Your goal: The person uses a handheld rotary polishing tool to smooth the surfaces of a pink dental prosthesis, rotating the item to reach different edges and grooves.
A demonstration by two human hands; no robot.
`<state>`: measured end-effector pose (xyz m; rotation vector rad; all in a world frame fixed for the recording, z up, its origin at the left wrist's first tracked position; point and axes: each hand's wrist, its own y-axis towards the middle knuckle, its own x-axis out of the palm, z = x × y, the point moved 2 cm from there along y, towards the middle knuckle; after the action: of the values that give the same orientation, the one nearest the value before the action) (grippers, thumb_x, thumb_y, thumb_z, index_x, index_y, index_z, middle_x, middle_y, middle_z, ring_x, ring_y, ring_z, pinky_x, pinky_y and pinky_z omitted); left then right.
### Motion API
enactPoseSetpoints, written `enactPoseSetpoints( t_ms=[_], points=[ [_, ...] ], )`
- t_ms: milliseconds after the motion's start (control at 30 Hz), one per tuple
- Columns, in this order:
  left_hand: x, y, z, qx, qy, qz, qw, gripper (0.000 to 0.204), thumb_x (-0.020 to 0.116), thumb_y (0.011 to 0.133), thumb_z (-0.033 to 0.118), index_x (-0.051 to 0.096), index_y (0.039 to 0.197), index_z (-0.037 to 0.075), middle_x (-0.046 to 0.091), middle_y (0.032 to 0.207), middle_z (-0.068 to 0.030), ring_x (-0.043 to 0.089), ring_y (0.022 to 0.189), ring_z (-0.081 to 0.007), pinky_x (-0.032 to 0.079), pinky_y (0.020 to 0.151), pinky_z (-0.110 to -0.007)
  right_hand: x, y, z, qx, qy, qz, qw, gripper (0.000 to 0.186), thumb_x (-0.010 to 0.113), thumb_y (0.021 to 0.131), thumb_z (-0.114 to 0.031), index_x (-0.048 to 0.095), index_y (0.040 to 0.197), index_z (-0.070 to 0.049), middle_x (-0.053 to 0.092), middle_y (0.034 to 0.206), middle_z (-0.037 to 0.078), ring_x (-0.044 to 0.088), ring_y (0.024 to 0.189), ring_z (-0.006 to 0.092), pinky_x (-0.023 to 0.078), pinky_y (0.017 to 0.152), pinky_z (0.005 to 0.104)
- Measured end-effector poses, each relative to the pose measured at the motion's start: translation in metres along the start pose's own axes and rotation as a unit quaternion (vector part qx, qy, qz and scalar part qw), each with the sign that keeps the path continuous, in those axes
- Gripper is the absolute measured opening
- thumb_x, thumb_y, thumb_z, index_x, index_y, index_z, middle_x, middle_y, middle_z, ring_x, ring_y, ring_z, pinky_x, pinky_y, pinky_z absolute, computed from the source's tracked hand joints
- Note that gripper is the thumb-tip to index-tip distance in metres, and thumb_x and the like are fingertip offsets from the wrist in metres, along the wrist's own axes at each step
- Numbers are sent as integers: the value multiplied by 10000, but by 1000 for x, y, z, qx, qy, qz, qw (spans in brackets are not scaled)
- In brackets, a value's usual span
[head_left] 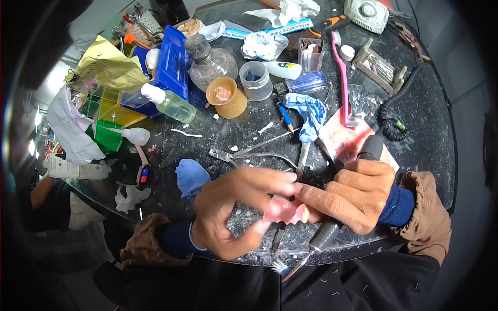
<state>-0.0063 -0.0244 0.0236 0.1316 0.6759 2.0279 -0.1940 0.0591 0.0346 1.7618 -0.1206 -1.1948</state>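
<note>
My left hand, partly blurred, curls around a pink denture plate with its thumb at the lower edge. My right hand is wrapped around a dark rotary handpiece. Its narrow tip points down toward the bench edge, away from the plate. The right index finger reaches the plate's top edge, by my left fingertips. A blue moulded lump lies left of my left hand. Beyond the hands lie metal pliers, a blue impression in a tray and a pink-stained sheet.
Farther back stand a spray bottle, a yellow-brown cup, a clear jar and a glass burner. A pink toothbrush lies to the right. A smart band rests at the left. A person sits beyond the left edge.
</note>
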Motion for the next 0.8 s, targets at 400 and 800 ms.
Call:
enactPoseSetpoints(
  t_ms=[400,800],
  points=[
    [6,-1,-3,-468,-373,6,801,481,669,768,-39,443,1191,3,546,875,-56,574,799,-119,495,690,-256,-3,-1,2,-47,-44,-9,998,398,715,681,-347,711,986,-91,335,529,-80,347,435,51,216,436,234],
    [-2,-15,-11,-375,-390,35,840,435,731,769,-5,485,1127,20,669,995,-97,628,916,-105,490,798,-251,2,5,26,103,-8,-66,992,780,738,352,-796,475,579,-98,386,511,-21,393,403,124,256,405,266]
  ],
)
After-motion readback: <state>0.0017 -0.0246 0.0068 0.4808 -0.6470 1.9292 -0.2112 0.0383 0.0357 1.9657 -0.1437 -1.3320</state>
